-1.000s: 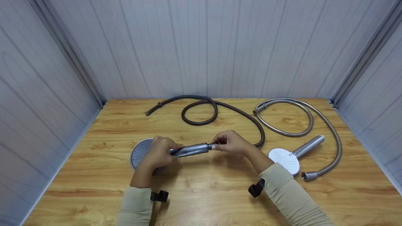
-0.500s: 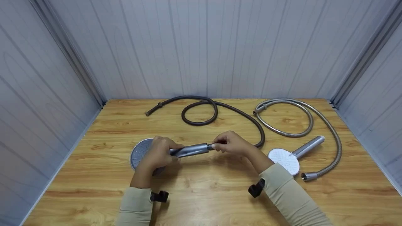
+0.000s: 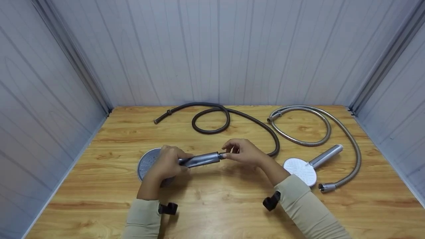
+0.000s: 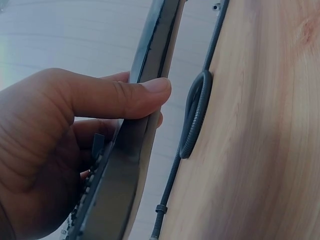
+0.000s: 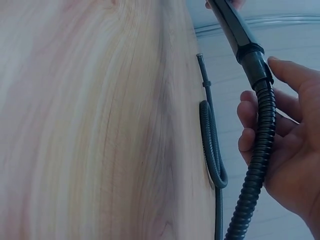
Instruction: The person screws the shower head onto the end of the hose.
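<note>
Nearest the front edge of the counter (image 3: pixel 212 212), the person's left hand (image 3: pixel 168 162) grips the neck of a dark grey, round-faced shower head (image 3: pixel 147 163), its thumb lying across the metal. The head sits left of the counter's middle, and its smooth cylindrical handle points towards the right edge. At the handle's tip, the right hand (image 3: pixel 245 153) is at the smooth dark collar (image 5: pixel 255 67) of a ribbed, dark metal hose (image 5: pixel 256 162); the thumb lies at the collar and the fingers curve loosely behind the hose, apart from the thumb, so the hold looks slack.

Collar and handle meet end to end, so this joint looks made, or nearly so; how tight the thread is cannot be told. Checking or finishing that tightness seems all that is left on the dark pair.

Towards the right edge, a white-faced shower head with a silver cylindrical handle (image 3: pixel 300 172) lies beside a ribbed silver metal hose (image 3: pixel 358 159), the two unjoined. If they too are to be connected, that work is all left. Farther off, near the back edge, the dark hose loops once and its other end (image 3: pixel 156 121) lies free, towards the back left corner.
</note>
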`<state>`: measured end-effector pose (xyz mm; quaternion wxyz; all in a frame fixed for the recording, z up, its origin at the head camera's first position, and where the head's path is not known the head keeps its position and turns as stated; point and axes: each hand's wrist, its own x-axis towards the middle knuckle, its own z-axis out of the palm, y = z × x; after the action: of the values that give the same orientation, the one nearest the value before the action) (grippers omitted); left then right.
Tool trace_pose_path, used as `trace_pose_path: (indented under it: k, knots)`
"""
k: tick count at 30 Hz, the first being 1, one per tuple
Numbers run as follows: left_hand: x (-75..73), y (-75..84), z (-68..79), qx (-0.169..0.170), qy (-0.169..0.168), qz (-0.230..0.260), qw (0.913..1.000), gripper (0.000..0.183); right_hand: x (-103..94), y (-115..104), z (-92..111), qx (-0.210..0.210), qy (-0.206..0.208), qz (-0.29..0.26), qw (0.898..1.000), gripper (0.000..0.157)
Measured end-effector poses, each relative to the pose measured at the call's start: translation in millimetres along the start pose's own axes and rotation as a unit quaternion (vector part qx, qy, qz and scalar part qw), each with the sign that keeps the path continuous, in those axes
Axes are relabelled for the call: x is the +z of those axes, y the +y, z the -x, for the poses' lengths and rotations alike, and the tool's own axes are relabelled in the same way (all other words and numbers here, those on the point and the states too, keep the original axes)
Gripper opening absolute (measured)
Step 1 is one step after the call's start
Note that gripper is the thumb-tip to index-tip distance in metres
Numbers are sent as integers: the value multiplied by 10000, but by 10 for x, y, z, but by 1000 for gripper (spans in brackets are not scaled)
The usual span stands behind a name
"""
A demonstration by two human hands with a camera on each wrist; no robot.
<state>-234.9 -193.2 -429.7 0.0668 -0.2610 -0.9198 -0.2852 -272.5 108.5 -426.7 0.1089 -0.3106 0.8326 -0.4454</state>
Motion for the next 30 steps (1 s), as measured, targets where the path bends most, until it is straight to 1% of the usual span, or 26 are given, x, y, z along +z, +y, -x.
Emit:
trace_pose_path:
  k: [4,6,10,18,26,30]
  knots:
    - [-1,-19,15,-59,24,9,10000,41,23,5,6,-99,195,-284,9994,24]
    - [-4,-21,20,-89,28,-4,10000,41,49,115,-21,-162,281,-410,9986,25]
    - [-5,-14,18,-99,22,-1,9999,42,64,141,-27,-255,360,-477,9979,22]
    - [-26,7,9,-87,22,41,10000,41,43,105,-29,-189,337,-383,9985,18]
    - [-25,0,11,14,51,35,10000,41,30,104,-28,-308,278,-389,9984,17]
    - [-21,-3,13,-4,74,71,9999,41,22,93,-23,-387,273,-334,9983,17]
